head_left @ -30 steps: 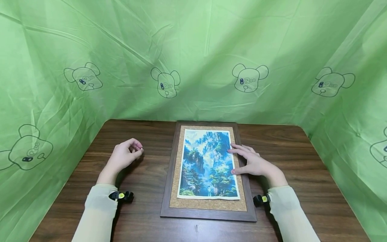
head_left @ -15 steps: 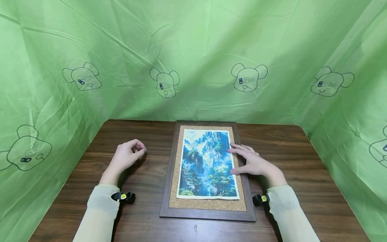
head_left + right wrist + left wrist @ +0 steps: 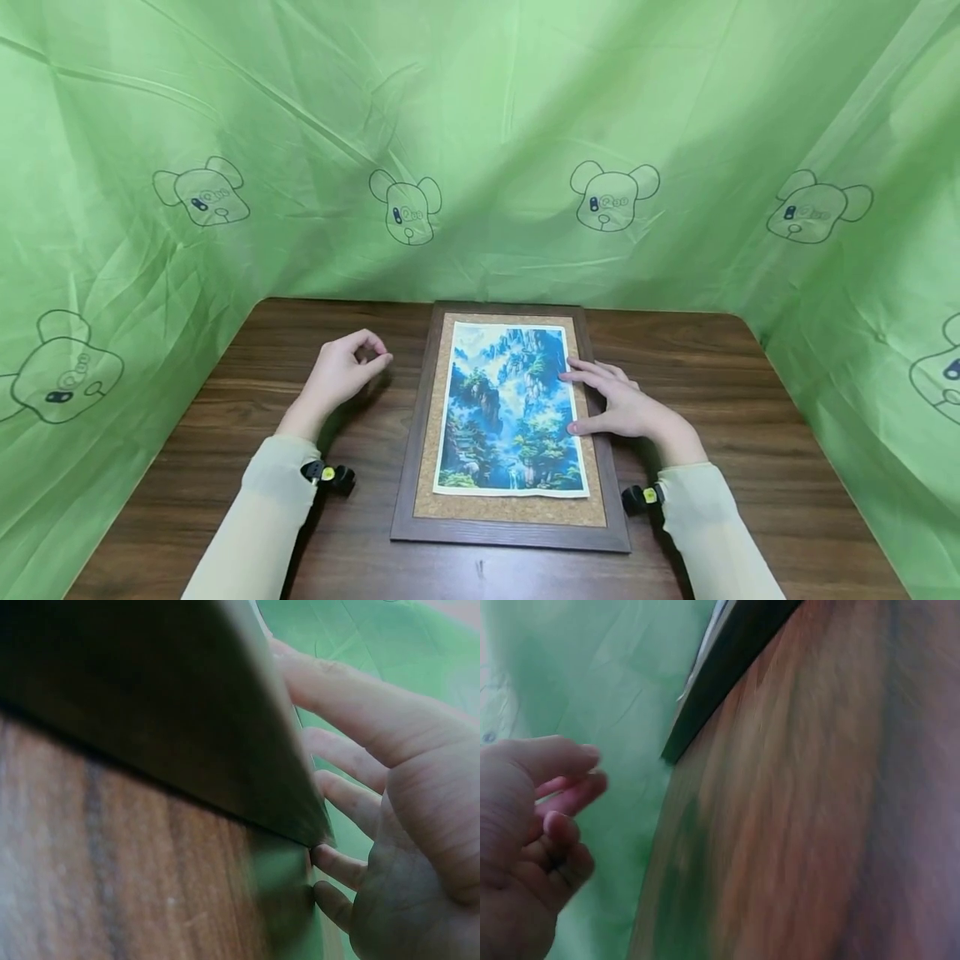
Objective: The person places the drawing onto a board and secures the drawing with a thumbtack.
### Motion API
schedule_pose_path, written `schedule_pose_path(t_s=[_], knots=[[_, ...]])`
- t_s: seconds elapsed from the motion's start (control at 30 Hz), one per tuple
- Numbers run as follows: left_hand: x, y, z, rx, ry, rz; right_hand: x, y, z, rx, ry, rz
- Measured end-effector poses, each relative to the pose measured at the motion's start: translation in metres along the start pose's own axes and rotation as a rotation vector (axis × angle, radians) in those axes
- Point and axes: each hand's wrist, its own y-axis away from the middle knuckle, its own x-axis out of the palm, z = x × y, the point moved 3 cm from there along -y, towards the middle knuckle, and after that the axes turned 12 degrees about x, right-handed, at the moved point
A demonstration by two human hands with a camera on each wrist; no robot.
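Note:
A picture print of blue mountains (image 3: 510,408) lies on a cork board (image 3: 517,510) with a dark wooden frame (image 3: 510,533). At the print's right edge my right hand (image 3: 630,408) rests with spread fingers, thumb and fingertips touching the paper. In the right wrist view, fingers (image 3: 352,787) reach over the frame's side. Left of the board my left hand (image 3: 341,371) is raised over the table, thumb and forefinger brought together in a pinch. The left wrist view shows its other fingers (image 3: 574,855) curled. What it pinches is too small to make out now.
Brown wood-grain table (image 3: 765,433) extends on both sides of the board. A green curtain (image 3: 495,150) with printed bear heads surrounds the table's back and sides. The board's far edge lies close to the curtain.
My left hand has moved right and slightly forward, closer to the board. A tiny white thing showed at its fingertips one second ago. The right hand and the print have stayed in place.

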Motion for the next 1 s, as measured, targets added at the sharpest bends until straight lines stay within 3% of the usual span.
schedule_pose_path(t_s=[0.23, 0.5, 0.77, 1.0], knots=[[0.021, -0.041, -0.015, 0.072, 0.0, -0.05, -0.001, -0.002, 0.002, 0.001, 0.023, -0.004], [0.052, -0.081, -0.031, 0.081, 0.039, 0.035, 0.001, -0.002, 0.003, -0.01, 0.023, -0.003], [0.088, -0.106, -0.052, 0.147, 0.063, 0.072, 0.0, -0.001, 0.0, -0.001, 0.005, 0.001], [0.109, -0.118, -0.066, 0.088, 0.137, 0.081, -0.001, -0.001, -0.001, -0.001, 0.012, -0.003]])
